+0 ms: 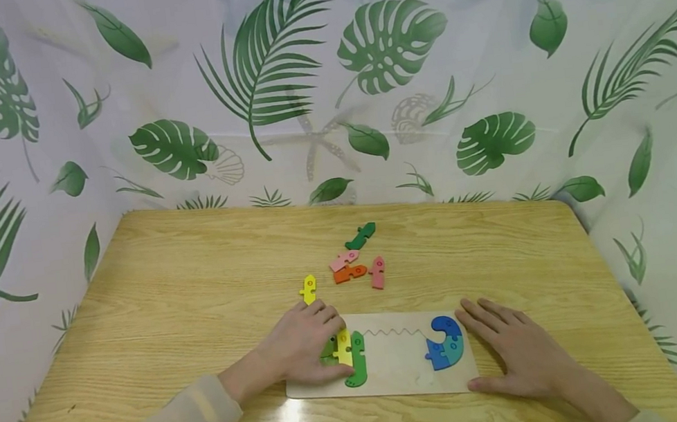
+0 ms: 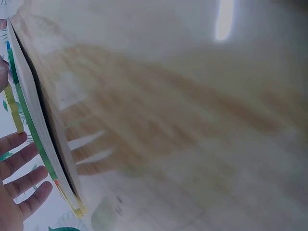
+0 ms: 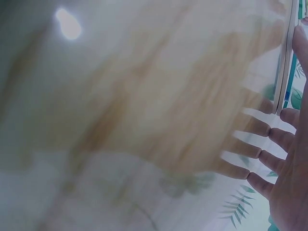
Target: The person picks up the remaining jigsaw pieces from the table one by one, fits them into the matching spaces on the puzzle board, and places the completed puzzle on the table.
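A pale wooden puzzle board [image 1: 393, 361] lies near the table's front. My left hand [image 1: 310, 343] is over its left end, pinching a yellow puzzle piece [image 1: 344, 347] between thumb and fingers; the left wrist view shows that yellow piece [image 2: 13, 109] standing out from the board's face. Partly hidden by the hand, a green piece with an eye [image 1: 329, 346] is at its left, and a long green piece [image 1: 358, 358] at its right. My right hand [image 1: 524, 353] rests with straight, spread fingers at the board's right end, beside joined blue pieces [image 1: 448, 345].
Behind the board lie loose puzzle pieces: yellow [image 1: 309, 289], dark green [image 1: 361, 236], light pink [image 1: 344, 260], orange [image 1: 350, 274] and dark pink [image 1: 377, 273]. A leaf-printed cloth [image 1: 312, 88] hangs around the wooden table [image 1: 195, 276].
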Demonstrator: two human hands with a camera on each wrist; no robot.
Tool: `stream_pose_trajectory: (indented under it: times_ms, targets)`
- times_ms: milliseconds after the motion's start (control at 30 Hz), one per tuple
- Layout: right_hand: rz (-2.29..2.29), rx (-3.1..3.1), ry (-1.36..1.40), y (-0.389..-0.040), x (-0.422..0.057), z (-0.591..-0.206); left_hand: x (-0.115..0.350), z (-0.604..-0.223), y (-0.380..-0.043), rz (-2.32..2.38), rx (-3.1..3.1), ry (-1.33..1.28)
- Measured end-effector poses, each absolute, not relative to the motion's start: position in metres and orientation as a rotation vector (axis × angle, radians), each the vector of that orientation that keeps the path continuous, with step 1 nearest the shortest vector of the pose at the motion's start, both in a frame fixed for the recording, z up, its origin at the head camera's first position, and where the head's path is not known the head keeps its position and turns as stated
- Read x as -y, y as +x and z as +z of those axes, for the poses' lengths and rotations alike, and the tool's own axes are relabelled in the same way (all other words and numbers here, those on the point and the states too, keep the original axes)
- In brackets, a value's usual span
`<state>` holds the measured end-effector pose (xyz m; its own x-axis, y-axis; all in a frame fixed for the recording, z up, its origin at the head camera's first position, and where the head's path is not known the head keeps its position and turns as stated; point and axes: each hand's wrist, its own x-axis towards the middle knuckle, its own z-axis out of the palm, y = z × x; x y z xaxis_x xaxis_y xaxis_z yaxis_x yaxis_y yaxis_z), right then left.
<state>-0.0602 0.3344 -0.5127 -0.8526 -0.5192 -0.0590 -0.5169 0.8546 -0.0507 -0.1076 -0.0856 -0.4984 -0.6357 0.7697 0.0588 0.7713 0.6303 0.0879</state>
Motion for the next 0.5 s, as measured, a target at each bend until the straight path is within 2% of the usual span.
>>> stream_pose_trajectory:
  times_ms: [500]
  targets:
    - [-0.045, -2.977, -0.855, -0.0593, -0.3333, -0.5121, 0.0853, -0.4973, -0.1058, -0.108, 2.77, -1.351]
